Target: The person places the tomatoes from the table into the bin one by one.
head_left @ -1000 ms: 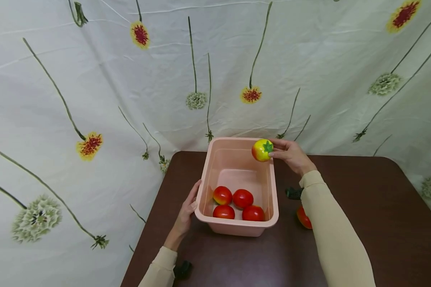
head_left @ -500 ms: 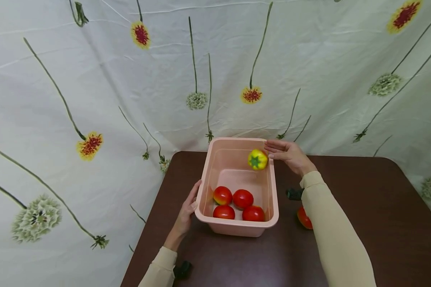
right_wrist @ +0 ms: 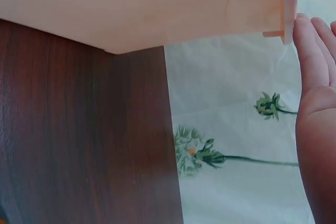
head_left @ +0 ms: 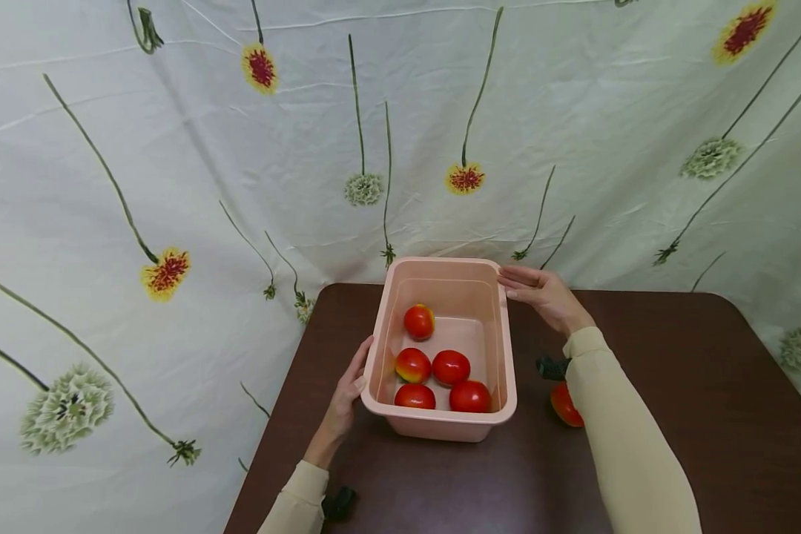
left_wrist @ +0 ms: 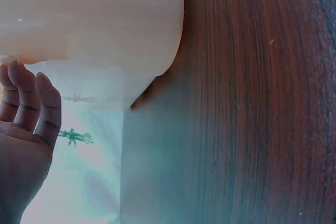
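Note:
A pink plastic basin (head_left: 440,426) stands on the table, holding several glossy red artificial tomatoes, some with yellow patches. One tomato (head_left: 419,322) lies at the left wall, farther back than the others, such as the tomato (head_left: 451,368) in the near half. My left hand (head_left: 343,397) holds the basin's left rim; in the left wrist view its bent fingers (left_wrist: 48,98) reach up beneath the rim and the thumb is hidden. At the far right corner, my right hand (head_left: 541,297) has straight fingers beside the rim and holds nothing.
Another red tomato (head_left: 566,405) lies on the dark brown table (head_left: 681,371), partly covered by the right sleeve (head_left: 630,430). A flower-printed white cloth (head_left: 294,148) hangs just behind the table. Small dark devices sit by both wrists.
The right hand has let go of a yellow-and-red tomato, which dropped into the basin and rolled left with its red side now showing. The left hand has stayed on the rim.

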The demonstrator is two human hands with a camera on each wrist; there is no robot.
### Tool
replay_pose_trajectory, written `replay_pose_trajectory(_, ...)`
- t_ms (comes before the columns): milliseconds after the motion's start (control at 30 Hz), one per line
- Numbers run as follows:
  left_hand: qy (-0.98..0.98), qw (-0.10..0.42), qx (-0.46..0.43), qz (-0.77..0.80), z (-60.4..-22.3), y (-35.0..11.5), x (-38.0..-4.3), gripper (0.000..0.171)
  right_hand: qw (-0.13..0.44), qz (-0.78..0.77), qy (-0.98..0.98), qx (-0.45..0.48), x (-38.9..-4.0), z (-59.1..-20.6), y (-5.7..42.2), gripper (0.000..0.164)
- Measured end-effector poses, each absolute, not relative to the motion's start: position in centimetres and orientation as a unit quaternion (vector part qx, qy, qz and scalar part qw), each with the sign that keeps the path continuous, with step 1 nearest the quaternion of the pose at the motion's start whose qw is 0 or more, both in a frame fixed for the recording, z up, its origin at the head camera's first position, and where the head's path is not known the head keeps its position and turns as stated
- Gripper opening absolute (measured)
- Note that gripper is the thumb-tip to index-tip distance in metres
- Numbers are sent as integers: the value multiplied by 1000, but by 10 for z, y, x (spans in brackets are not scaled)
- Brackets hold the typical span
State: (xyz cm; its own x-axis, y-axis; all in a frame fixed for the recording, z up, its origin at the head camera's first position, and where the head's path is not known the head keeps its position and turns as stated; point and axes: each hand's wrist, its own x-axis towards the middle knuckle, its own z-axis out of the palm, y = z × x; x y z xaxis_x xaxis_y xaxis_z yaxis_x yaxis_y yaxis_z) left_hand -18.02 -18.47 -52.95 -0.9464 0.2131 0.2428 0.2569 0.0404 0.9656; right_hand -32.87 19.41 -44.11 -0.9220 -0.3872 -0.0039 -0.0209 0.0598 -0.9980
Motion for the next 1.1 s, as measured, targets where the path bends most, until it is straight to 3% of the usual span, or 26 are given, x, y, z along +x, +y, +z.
replay_pose_trajectory(1100,-714,10,-165,-680,-529,-185,-181,69,197,-610,760,-105,-296,-503,279,58)
